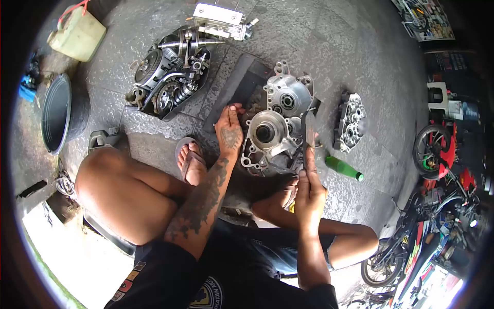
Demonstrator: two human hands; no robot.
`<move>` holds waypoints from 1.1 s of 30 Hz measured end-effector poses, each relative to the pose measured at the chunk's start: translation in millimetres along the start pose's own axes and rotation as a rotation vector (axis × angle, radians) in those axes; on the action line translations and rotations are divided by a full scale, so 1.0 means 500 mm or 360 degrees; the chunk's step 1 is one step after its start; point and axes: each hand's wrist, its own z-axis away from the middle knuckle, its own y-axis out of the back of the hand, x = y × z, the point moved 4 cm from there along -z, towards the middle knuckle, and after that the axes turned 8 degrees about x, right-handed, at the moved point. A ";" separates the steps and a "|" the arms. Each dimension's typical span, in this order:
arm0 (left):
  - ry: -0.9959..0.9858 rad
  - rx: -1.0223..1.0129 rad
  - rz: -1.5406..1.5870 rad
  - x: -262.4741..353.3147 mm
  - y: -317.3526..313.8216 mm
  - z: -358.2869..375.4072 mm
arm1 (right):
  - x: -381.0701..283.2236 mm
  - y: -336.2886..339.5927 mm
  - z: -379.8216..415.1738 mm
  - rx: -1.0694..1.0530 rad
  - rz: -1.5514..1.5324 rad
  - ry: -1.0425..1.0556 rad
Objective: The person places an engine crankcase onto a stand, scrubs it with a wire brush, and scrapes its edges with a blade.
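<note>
A grey metal crankcase half (280,147) with round bearing seats lies in front of me between my feet. My left hand (229,130) is at its left edge, fingers curled in against the rim. On the other side, my right hand (312,193) grips a long, flat, dark tool (309,126), with a finger stretched along it. The tool stands over the right edge of the casing, pointing away from me; whether it is a file or a scraper I cannot tell. Part of the casing's lower right is hidden behind the tool and hand.
An opened engine with gears (172,77) stands at upper left, near a silver engine part (218,20). To the right lie another casing (352,123) and a green bottle (345,168). A black tub (56,113) and jerrycan (80,33) are far left; motorcycles (435,149) stand right.
</note>
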 end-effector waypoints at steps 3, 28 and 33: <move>0.0010 -0.0028 -0.0002 0.009 0.004 0.005 | 0.048 -0.062 -0.025 -0.0035 0.0100 0.0131; -0.0025 -0.0008 -0.0080 0.010 0.005 -0.003 | 0.112 -0.042 -0.149 0.0190 0.0276 -0.0005; -0.0022 0.0080 -0.0038 -0.008 -0.004 -0.002 | 0.020 0.018 -0.081 0.0113 0.0074 0.0159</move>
